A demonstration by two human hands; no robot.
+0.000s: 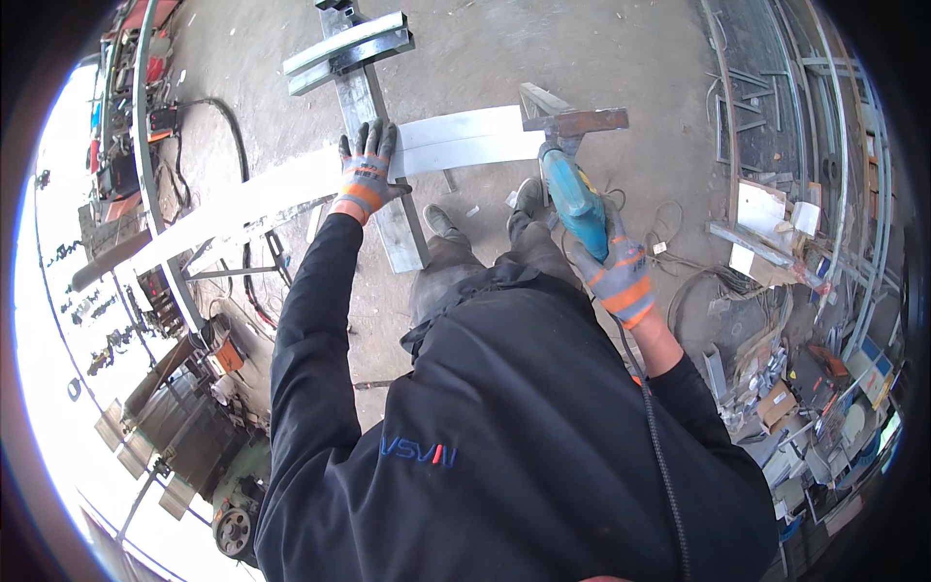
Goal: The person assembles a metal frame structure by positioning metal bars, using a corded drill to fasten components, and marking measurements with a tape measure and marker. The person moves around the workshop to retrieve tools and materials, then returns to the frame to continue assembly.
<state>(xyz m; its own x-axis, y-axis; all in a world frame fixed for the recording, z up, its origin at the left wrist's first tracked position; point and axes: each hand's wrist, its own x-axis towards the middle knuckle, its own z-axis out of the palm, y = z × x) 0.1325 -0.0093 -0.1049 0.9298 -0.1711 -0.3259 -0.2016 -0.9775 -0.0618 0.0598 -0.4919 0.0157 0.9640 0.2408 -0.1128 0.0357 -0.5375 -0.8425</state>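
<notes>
My left hand [367,173], in a grey and orange work glove, lies with spread fingers over a long bright metal strip [465,141] where it crosses a steel beam [401,233]. My right hand [621,274], gloved alike, is wrapped round the rear of a teal angle grinder [574,199]. Its front end points away from me, close to the strip's right end; its disc cannot be made out. A dark cord [655,456] runs from the tool down over my jacket. Just beyond the tool, a rusty steel bar [593,121] sits crosswise on a metal support.
Short steel profiles [349,53] lie across the far end of the beam. Cables [679,281] coil on the floor at right, near metal racks [839,194] and a pile of scrap [824,417]. A machine with a wheel [234,531] stands at lower left.
</notes>
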